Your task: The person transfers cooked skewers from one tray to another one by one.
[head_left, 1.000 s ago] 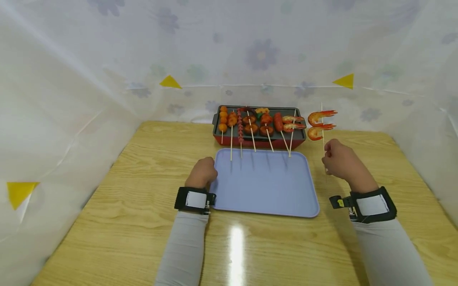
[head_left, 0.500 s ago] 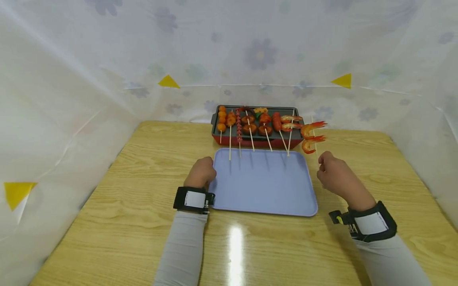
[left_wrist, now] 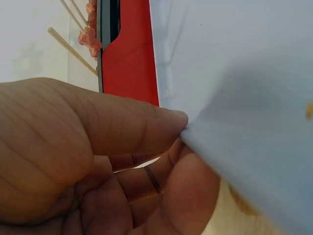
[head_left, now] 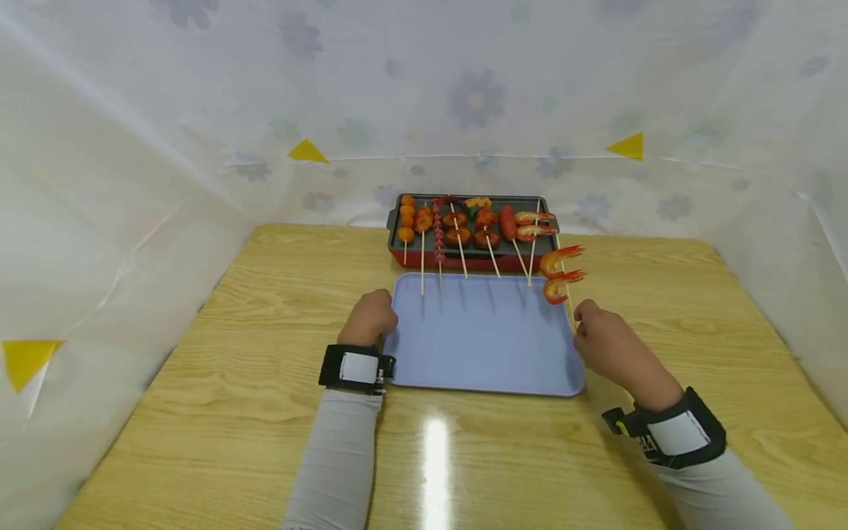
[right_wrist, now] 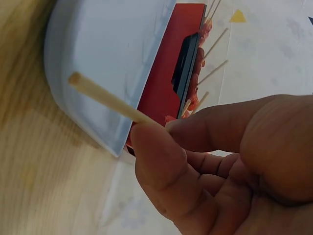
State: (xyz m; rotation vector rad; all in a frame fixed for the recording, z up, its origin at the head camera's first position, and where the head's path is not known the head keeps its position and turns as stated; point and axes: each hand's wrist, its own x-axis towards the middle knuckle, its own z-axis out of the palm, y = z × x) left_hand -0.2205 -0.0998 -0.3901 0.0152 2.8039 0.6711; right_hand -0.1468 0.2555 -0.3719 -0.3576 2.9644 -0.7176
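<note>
My left hand [head_left: 368, 318] pinches the left edge of a pale lavender tray [head_left: 483, 346]; in the left wrist view the thumb and a bent finger meet on its rim [left_wrist: 215, 161]. Between thumb and finger, my right hand [head_left: 612, 346] pinches the wooden stick of a shrimp skewer [head_left: 562, 274]. Two orange-red shrimps on it overlap the tray's upper right corner in the head view. The stick's blunt end [right_wrist: 98, 93] juts out past the fingertips in the right wrist view, with the shrimps out of sight there.
Behind the tray stands a red grill [head_left: 457, 259] with a dark top. Several skewers lie on it, among them orange balls [head_left: 406, 221], a sausage [head_left: 508, 222] and another shrimp skewer [head_left: 535, 232]. Their sticks hang over the tray's back edge. A pale flowered curtain surrounds the wooden table [head_left: 265, 412].
My right hand has moved left and nearer to me, bringing the shrimp skewer from beside the grill to over the tray's right corner. The left hand keeps its hold on the tray.
</note>
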